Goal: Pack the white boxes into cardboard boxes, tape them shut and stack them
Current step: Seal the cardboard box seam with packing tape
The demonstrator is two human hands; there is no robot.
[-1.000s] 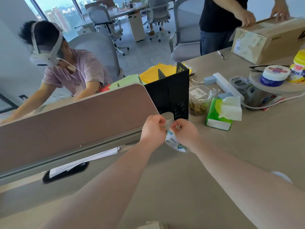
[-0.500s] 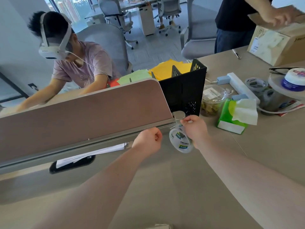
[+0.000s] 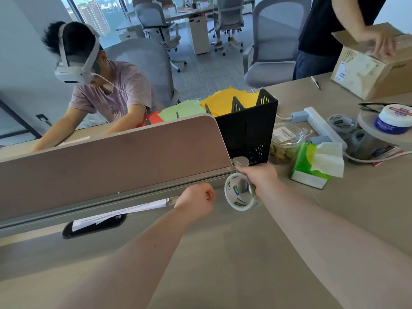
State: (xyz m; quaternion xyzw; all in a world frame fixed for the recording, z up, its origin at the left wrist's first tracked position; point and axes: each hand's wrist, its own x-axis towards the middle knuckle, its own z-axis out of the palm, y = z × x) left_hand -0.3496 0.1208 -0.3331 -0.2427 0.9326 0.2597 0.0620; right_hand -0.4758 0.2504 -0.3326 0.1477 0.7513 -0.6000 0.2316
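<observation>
The big tan bench fills most of the view. A long pinkish divider panel stands across it on the left. At the far right corner sits a cardboard box with its flaps open, and a standing person in a dark shirt has a hand on top of it. Behind the panel, a seated person in a pink shirt wears a white headset. A black file holder stands at the end of the panel, with yellow and green paper behind it. Just right of it is a clear tub of snacks, then a green tissue pack with a white tissue sticking out. A white power strip and more tape rolls lie farther right, near a blue and white jar on a round stand.

The right hand grips a roll of clear tape and holds it up above the bench, near the end of the panel. The left hand is curled into a fist just left of the roll. I cannot tell if it pinches the tape end.
</observation>
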